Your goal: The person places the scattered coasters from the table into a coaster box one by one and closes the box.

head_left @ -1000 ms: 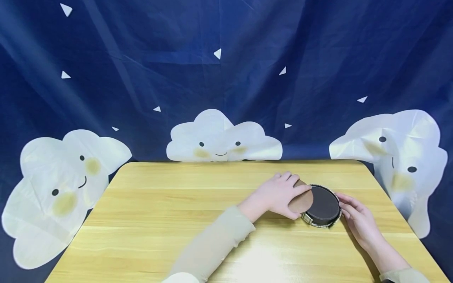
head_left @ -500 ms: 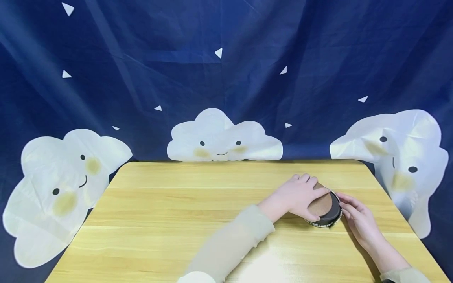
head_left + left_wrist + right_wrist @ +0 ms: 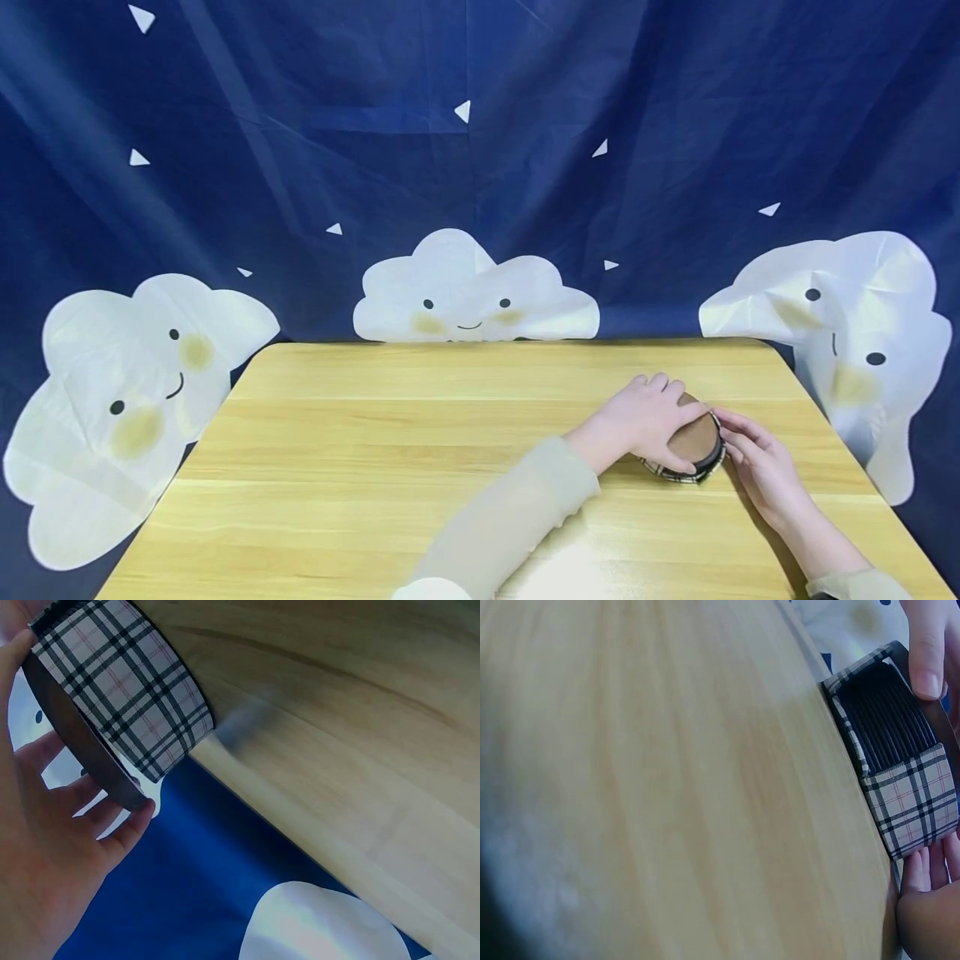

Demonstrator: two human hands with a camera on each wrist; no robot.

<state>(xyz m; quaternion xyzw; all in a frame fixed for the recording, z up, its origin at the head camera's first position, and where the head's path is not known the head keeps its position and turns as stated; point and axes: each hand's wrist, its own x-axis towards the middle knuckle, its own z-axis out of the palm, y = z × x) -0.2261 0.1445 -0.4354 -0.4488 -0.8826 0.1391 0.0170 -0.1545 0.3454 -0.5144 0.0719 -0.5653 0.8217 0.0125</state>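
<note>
My left hand [image 3: 652, 421] pinches a round brown-topped coaster [image 3: 696, 435] by its edge, thumb on the near side and fingers on the far side. It lies over the round coaster holder [image 3: 675, 477], which has a black, white and red plaid wall. In the left wrist view a narrow gap shows between the coaster [image 3: 86, 742] and the holder's rim. Through the cut-out in the wall, several black coasters [image 3: 885, 716] are stacked inside. With extended fingers, my right hand [image 3: 768, 471] touches the holder's right side; its palm is apart from it.
The holder stands on a light wooden table [image 3: 337, 467], right of the middle. Behind the table hangs a dark blue curtain [image 3: 525, 183] with white cloud faces and small triangles.
My left hand has carried the brown-topped coaster rightward from the holder's left edge until it covers most of the opening. My right hand and the holder have stayed in place.
</note>
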